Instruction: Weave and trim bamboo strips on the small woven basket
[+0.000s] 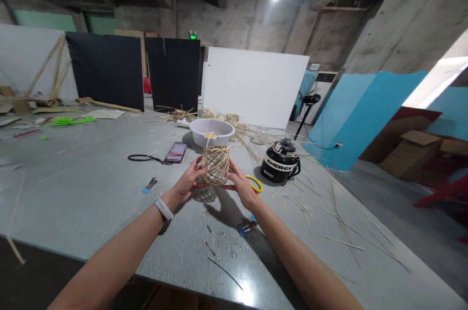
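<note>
A small woven bamboo basket [215, 166] with an open lattice is held upright just above the table, between my two hands. My left hand [189, 181], with a pale watch band at the wrist, grips its left side. On its right side, my right hand [241, 184] presses with thumb and fingers. A thin strip arches over the basket's top. Beside my right hand lies a tool with yellow ring handles [255, 184], partly hidden by that hand. Blue-ended metal clips [247, 226] rest near my right forearm, and another clip [149, 185] sits left of my left hand.
Behind the basket stands a white plastic basin [211, 130], with woven pieces [239, 130] beyond it. A phone [176, 152] with a strap lies left. A black jug [280, 161] and a glass jar [260, 135] are on the right. Loose strips [343, 243] scatter the right side.
</note>
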Demonstrator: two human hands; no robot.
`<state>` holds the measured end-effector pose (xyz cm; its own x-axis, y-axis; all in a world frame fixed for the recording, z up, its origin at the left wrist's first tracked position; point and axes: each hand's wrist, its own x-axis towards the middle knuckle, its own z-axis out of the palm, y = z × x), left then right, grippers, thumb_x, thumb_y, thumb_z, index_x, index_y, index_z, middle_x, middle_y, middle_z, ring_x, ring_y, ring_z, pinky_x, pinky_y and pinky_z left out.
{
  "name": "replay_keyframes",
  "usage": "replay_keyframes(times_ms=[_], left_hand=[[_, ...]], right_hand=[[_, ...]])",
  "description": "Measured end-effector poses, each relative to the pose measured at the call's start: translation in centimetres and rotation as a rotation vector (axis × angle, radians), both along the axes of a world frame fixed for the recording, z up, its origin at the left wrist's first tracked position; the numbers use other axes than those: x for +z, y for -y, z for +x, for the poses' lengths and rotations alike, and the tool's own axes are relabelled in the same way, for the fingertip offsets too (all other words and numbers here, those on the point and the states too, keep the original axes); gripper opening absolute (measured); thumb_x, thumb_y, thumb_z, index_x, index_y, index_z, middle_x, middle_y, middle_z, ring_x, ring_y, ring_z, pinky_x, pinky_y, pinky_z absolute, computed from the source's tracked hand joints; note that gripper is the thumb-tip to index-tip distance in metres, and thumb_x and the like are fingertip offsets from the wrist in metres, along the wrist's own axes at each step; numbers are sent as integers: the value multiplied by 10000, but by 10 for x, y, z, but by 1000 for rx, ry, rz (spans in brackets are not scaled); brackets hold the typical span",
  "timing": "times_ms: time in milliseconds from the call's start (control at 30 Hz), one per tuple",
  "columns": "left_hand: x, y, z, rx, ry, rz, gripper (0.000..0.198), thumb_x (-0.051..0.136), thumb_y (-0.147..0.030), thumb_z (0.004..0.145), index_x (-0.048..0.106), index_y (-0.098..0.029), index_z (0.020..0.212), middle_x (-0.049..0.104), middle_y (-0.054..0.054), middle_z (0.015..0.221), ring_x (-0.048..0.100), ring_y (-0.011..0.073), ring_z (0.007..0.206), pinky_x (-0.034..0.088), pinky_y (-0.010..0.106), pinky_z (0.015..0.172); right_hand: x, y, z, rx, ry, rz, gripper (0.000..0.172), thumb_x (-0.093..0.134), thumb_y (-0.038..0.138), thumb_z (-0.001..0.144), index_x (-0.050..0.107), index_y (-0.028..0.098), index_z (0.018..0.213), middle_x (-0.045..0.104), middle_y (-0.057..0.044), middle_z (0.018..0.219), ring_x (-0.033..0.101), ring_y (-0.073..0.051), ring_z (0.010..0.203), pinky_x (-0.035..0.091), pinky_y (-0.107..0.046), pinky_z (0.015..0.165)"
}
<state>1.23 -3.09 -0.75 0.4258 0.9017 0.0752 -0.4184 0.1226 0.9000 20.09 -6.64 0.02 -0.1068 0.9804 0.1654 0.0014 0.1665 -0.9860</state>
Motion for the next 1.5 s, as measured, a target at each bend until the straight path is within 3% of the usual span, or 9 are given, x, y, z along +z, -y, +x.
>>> replay_keyframes(times_ms=[167, 433, 600, 767, 1000, 1133, 1267, 1367, 1500], left_hand=[[-11, 1, 9, 32, -38, -23, 655, 773, -376, 741, 394, -309, 1272, 570, 83, 1355, 637, 267, 1110, 577, 342, 749], [-14, 5, 12, 59, -48, -3, 702, 792, -346, 711, 360, -280, 1260, 556, 114, 1349, 652, 263, 1070, 583, 336, 727], [-16, 5, 14, 79, -60, 10, 669, 751, -305, 740, 345, -278, 1271, 571, 115, 1323, 649, 260, 1067, 584, 325, 713], [-17, 6, 15, 84, -79, 17, 659, 720, -296, 760, 319, -274, 1283, 589, 124, 1298, 668, 263, 1019, 585, 333, 682], [-18, 3, 10, -17, 26, 31, 748, 758, -290, 743, 326, -273, 1352, 545, 127, 1381, 634, 276, 1127, 571, 381, 827], [-14, 2, 9, -18, 45, -2, 692, 713, -420, 806, 341, -276, 1372, 564, 116, 1371, 626, 279, 1142, 566, 365, 808], [-13, -2, 6, 5, 82, -9, 727, 707, -552, 780, 388, -273, 1370, 551, 108, 1395, 581, 284, 1214, 555, 342, 817], [-14, -4, 6, 8, 79, 13, 857, 790, -531, 704, 341, -295, 1394, 498, 110, 1456, 559, 298, 1251, 548, 378, 866], [-14, -5, 8, 80, 5, 86, 764, 839, -407, 677, 429, -230, 1297, 558, 133, 1385, 565, 297, 1246, 469, 435, 1025]], right_hand=[[7, 7, -10, -86, 4, -47, 589, 636, 414, 783, 502, 324, 1350, 527, -43, 1434, 568, -283, 1209, 593, -387, 776], [3, 4, -12, -185, 58, -46, 520, 700, 402, 716, 556, 249, 1192, 613, -88, 1293, 630, -272, 1088, 587, -299, 622], [0, 2, -13, -188, 47, -48, 472, 663, 351, 698, 556, 246, 1145, 675, -56, 1153, 665, -238, 965, 573, -283, 596], [1, 3, -13, -187, 41, -68, 471, 629, 324, 672, 562, 236, 1129, 682, -50, 1113, 655, -252, 976, 585, -331, 648], [1, 6, -16, -161, -20, -83, 466, 640, 345, 715, 558, 261, 1165, 662, -80, 1178, 619, -292, 1074, 577, -411, 755], [2, 7, -15, -120, -59, -99, 466, 639, 337, 731, 558, 264, 1184, 649, -74, 1226, 594, -303, 1137, 572, -420, 786], [0, 4, -13, -119, -74, -47, 540, 674, 335, 717, 546, 258, 1236, 604, -92, 1320, 575, -318, 1188, 523, -489, 927], [-6, 0, -15, -123, -59, 9, 606, 695, 370, 719, 523, 230, 1283, 577, -124, 1353, 550, -323, 1232, 449, -525, 1030], [-15, 0, -18, -69, 0, 96, 679, 709, 371, 722, 496, 238, 1353, 531, -138, 1408, 465, -317, 1333, 373, -513, 1107]])
